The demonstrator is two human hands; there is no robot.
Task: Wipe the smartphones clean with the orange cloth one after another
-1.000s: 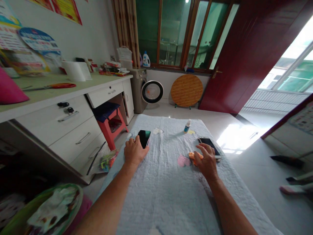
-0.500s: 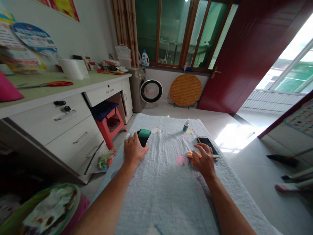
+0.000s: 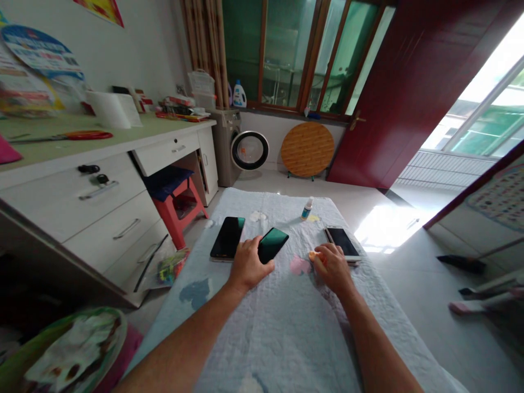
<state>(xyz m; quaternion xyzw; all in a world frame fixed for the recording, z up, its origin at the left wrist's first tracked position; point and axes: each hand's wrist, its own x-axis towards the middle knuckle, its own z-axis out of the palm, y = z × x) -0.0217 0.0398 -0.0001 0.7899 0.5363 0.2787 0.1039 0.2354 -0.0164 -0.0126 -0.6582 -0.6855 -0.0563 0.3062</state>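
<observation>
My left hand (image 3: 250, 265) grips a dark smartphone (image 3: 272, 245) by its left side and holds it tilted above the cloth. Left of that hand a second black smartphone (image 3: 228, 237) lies flat. At the right, my right hand (image 3: 332, 266) has its fingers closed on an orange cloth (image 3: 314, 255), most of which the hand covers. Just beyond the right hand lies a white-framed phone (image 3: 343, 241) with a dark screen; it seems to rest on another device. A small spray bottle (image 3: 307, 209) stands upright farther back.
A pale blue patterned cloth (image 3: 262, 327) covers the table. On the left are a white desk (image 3: 106, 218), a red stool (image 3: 180, 204) and a bin (image 3: 118, 333) with refuse. Behind stand a washing machine (image 3: 224, 144) with its door ajar and a round wooden tabletop (image 3: 307, 148).
My left hand has moved right, lifting one phone and uncovering another lying beneath where it was. My right hand's fingers have closed onto the orange cloth.
</observation>
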